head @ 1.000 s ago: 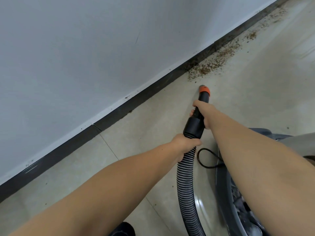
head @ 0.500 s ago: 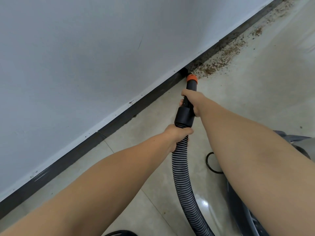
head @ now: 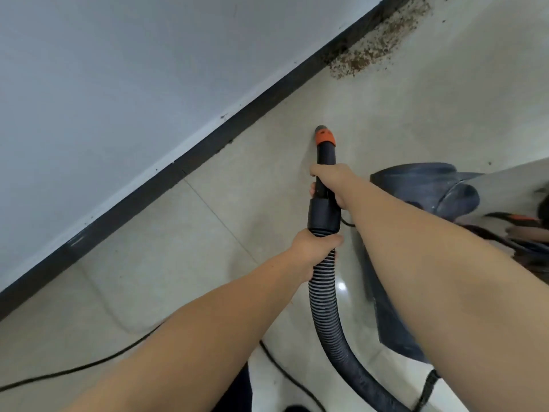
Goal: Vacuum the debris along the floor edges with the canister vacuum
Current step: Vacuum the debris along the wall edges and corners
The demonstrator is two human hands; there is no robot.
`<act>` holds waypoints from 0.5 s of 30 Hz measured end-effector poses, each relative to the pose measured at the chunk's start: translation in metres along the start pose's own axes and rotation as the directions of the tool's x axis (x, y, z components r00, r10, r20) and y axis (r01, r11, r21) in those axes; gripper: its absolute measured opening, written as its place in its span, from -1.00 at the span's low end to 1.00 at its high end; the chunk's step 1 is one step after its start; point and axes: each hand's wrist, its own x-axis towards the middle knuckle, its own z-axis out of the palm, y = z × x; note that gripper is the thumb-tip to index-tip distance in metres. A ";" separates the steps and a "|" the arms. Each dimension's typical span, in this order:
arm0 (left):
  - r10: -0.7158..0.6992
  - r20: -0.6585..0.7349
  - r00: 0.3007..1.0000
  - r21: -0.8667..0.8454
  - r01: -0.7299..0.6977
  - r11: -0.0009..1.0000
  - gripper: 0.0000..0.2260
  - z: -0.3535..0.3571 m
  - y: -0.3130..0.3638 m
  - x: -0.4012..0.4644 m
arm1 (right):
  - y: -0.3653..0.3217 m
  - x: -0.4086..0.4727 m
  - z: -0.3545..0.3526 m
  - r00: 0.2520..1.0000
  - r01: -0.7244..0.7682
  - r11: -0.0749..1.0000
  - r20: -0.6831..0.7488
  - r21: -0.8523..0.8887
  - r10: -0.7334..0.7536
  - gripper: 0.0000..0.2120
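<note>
On the pale tiled floor (head: 401, 120), near the dark skirting board (head: 208, 147), the black vacuum nozzle (head: 326, 157) with its orange tip (head: 325, 138) pointed towards the wall, well short of the brown debris (head: 371, 49) heaped against the skirting at the upper right. The right hand (head: 332, 181) gripped the rigid nozzle tube, fingers wrapped round it just above the wide black cuff (head: 324, 214). The left hand (head: 315, 248) held the ribbed hose (head: 323, 292) right below that cuff, thumb and fingers curled round it. The hose curved down and away to the lower right. The dark canister body (head: 424, 185) sat on the floor to the right, partly behind the right forearm. A thin black cable (head: 74, 371) trailed across the tiles at the lower left
</note>
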 end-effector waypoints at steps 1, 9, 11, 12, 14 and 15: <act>-0.012 -0.016 1.000 0.006 0.012 1.000 -0.88 0.002 -0.009 -0.016 | 0.009 -0.014 0.001 0.999 -0.034 0.999 0.021 -0.017 0.034 -0.90; -0.048 -0.206 0.977 -0.022 0.044 0.999 -0.88 0.014 -0.040 -0.185 | 0.015 -0.166 0.018 0.948 -0.171 0.982 0.257 -0.083 0.186 -0.87; -0.039 -0.245 0.969 -0.047 0.028 0.999 -0.90 0.023 -0.035 -0.233 | -0.001 -0.212 0.016 0.949 -0.141 0.983 0.268 -0.120 0.169 -0.86; -0.025 -0.247 0.969 -0.057 0.011 0.998 -0.93 0.028 -0.028 -0.258 | -0.012 -0.236 0.013 0.950 -0.128 0.983 0.269 -0.129 0.159 -0.86; 0.015 -0.238 0.971 -0.039 -0.025 0.999 -0.93 0.038 -0.014 -0.307 | -0.034 -0.284 0.002 0.955 -0.100 0.988 0.267 -0.119 0.129 -0.84; 0.037 -0.231 0.972 -0.026 -0.044 0.999 -0.93 0.042 -0.008 -0.332 | -0.045 -0.308 -0.005 0.957 -0.085 0.991 0.266 -0.107 0.111 -0.83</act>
